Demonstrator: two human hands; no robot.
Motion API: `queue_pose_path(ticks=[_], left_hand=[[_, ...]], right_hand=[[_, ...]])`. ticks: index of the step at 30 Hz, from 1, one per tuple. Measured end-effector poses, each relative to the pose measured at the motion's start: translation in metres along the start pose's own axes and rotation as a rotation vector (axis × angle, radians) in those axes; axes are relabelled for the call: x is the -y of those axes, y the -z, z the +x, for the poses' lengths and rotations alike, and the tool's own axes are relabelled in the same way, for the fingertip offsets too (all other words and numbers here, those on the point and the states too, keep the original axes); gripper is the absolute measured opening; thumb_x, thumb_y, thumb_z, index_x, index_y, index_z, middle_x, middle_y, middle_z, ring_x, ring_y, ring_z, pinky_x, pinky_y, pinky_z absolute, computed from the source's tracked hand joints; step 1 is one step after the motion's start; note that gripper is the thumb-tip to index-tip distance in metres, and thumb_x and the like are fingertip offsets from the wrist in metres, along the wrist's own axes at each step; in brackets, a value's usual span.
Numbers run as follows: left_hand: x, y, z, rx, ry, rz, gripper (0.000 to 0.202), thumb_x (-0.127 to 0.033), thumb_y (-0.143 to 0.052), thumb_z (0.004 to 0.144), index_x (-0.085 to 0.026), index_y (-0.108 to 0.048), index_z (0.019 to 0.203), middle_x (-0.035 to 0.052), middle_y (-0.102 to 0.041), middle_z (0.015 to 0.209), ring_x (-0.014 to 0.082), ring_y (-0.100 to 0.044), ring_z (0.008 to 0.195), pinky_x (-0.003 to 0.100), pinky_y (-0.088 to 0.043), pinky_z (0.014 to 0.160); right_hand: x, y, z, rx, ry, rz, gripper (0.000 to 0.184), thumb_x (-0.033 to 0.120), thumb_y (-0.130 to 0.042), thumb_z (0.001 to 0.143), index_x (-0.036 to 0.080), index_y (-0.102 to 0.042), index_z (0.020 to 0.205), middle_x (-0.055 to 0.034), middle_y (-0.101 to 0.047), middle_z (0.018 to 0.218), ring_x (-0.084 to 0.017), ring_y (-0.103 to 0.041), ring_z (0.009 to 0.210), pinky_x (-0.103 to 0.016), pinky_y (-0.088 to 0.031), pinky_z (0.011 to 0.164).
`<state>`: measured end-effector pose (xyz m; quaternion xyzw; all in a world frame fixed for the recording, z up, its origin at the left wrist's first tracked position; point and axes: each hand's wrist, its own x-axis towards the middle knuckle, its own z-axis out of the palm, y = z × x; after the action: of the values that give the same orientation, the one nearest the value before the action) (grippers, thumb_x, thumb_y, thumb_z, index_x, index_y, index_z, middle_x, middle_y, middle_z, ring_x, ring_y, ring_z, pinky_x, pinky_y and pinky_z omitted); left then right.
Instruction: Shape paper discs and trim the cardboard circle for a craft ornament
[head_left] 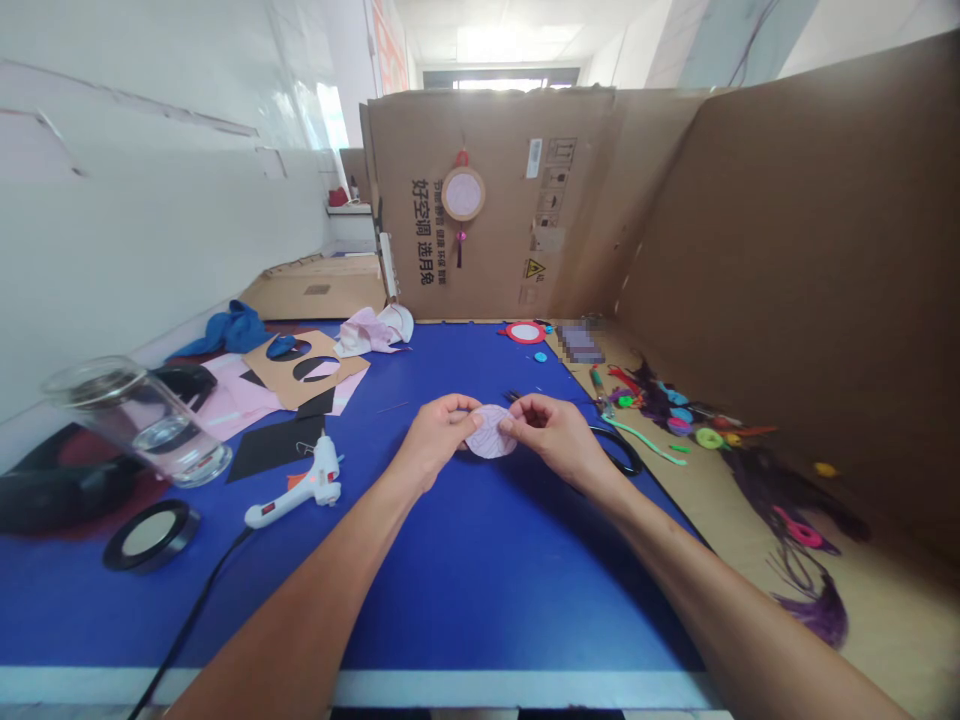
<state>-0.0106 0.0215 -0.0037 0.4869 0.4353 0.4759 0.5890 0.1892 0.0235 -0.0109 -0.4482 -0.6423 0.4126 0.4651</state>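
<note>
A round, pale lilac disc [491, 432] with fine wavy lines is held up between my two hands, above the blue table mat [465, 570]. My left hand [439, 435] pinches its left edge between thumb and fingers. On the opposite edge, the thumb and fingers of my right hand [551, 432] are closed too. Just beyond the right hand, part of a dark tool [513, 395] shows on the mat. A black ring-shaped item [626, 455] lies partly hidden behind my right forearm.
To the left lie a white glue gun [300, 490] with a black cord, a glass of water [161, 435], a black round container [150, 535] and cut card [307, 365]. A red-rimmed disc [525, 332] rests at the back. Purple tassels [817, 600] and cords line the right. Cardboard walls [495, 220] stand behind.
</note>
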Motion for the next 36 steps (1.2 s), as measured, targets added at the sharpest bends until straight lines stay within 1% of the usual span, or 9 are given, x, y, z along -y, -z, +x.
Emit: queue_pose_path(ticks=[6,16,22,27,36], left_hand=[[0.0,0.0,0.001,-0.035,0.003,0.005,0.029,-0.031,-0.084,0.074,-0.015,-0.07,0.093,0.0033,-0.072,0.079,0.0142,-0.068,0.068,0.026,-0.054,0.066],[0.0,0.0,0.0,-0.04,-0.003,0.016,0.026,-0.034,-0.082,0.075,-0.015,-0.071,0.089,0.0035,-0.071,0.078,0.0139,-0.067,0.068,0.026,-0.055,0.066],[-0.001,0.0,0.0,-0.041,-0.01,0.038,0.029,-0.037,-0.083,0.074,-0.016,-0.07,0.089,0.0028,-0.071,0.078,0.0135,-0.066,0.067,0.025,-0.054,0.063],[-0.002,-0.001,-0.002,-0.004,0.023,0.046,0.037,-0.042,-0.086,0.071,-0.015,-0.07,0.089,0.004,-0.072,0.078,0.015,-0.067,0.068,0.027,-0.056,0.064],[-0.004,0.0,-0.002,-0.055,0.014,0.039,0.031,-0.039,-0.086,0.072,-0.015,-0.069,0.081,0.0035,-0.07,0.073,0.0144,-0.066,0.065,0.026,-0.056,0.061]], right_hand=[[0.001,0.0,0.0,-0.001,-0.01,-0.002,0.028,0.044,-0.08,0.077,0.019,-0.068,0.081,-0.0002,-0.068,0.072,-0.015,-0.059,0.064,-0.028,-0.046,0.061],[0.005,0.0,-0.002,0.003,-0.01,-0.006,0.031,0.049,-0.077,0.08,0.02,-0.067,0.079,-0.0009,-0.068,0.072,-0.016,-0.058,0.064,-0.029,-0.045,0.061],[0.005,0.0,-0.002,0.001,-0.029,-0.008,0.033,0.051,-0.077,0.079,0.019,-0.068,0.079,-0.0012,-0.067,0.071,-0.015,-0.056,0.063,-0.028,-0.044,0.06],[0.003,0.0,-0.001,0.0,-0.043,0.031,0.035,0.051,-0.079,0.078,0.018,-0.068,0.08,-0.0011,-0.066,0.072,-0.015,-0.055,0.064,-0.028,-0.043,0.061],[0.011,-0.001,-0.004,0.054,-0.09,0.032,0.04,0.057,-0.079,0.077,0.019,-0.068,0.081,0.0009,-0.065,0.07,-0.013,-0.052,0.061,-0.027,-0.04,0.059]])
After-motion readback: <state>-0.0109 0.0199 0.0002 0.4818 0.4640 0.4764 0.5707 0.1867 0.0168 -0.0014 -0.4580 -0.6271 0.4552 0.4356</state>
